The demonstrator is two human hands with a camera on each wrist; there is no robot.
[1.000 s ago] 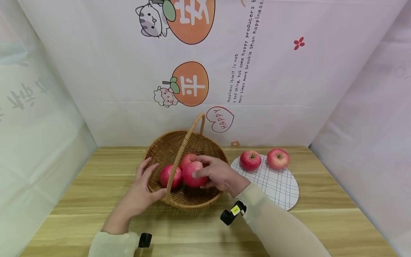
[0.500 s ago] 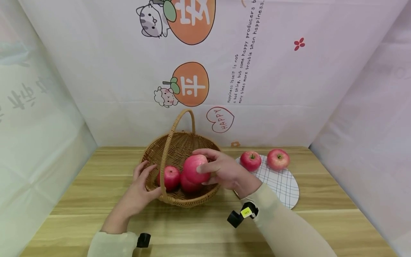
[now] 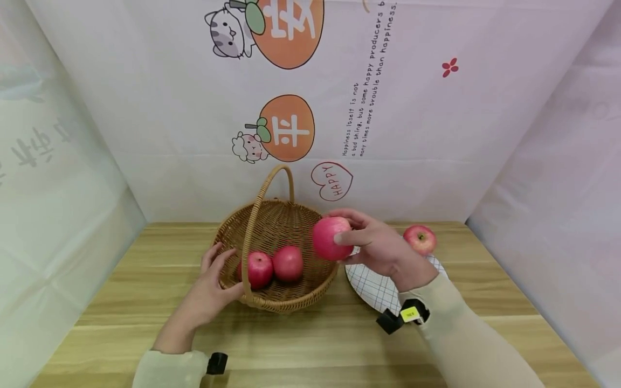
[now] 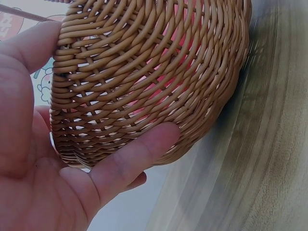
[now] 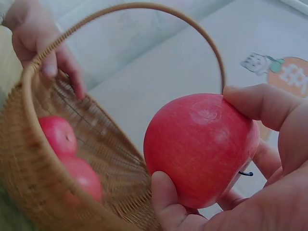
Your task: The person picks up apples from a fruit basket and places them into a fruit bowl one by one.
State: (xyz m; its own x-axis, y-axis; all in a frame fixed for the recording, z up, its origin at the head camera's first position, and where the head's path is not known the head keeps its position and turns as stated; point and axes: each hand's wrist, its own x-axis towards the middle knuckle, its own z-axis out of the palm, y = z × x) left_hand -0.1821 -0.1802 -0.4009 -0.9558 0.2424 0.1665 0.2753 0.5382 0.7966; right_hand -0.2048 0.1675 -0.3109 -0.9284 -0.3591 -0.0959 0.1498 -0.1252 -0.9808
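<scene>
A red apple [image 3: 332,238] is in my right hand [image 3: 375,245], gripped between thumb and fingers above the right rim of a wicker basket [image 3: 278,306]. Its dark stem shows in the right wrist view, pointing toward the palm. Two more apples lie side by side in the basket, the left apple [image 3: 260,269] partly behind the handle and the right apple [image 3: 288,263] beside it. My left hand [image 3: 213,283] holds the basket's left side, thumb near the handle's foot and fingers at the rim. Up close, a finger [image 4: 139,151] lies along the woven wall.
A white oval mat with blue grid lines [image 3: 373,285] lies right of the basket, partly under my right arm. One apple [image 3: 420,240] sits at its far end. The tall handle [image 3: 257,215] arches over the basket. Behind the wooden table [image 3: 291,350] hangs a printed white cloth.
My right hand has lifted an apple out of the basket and carried it up and right, now covering an apple on the mat. The basket has shifted slightly left, its handle swinging left too.
</scene>
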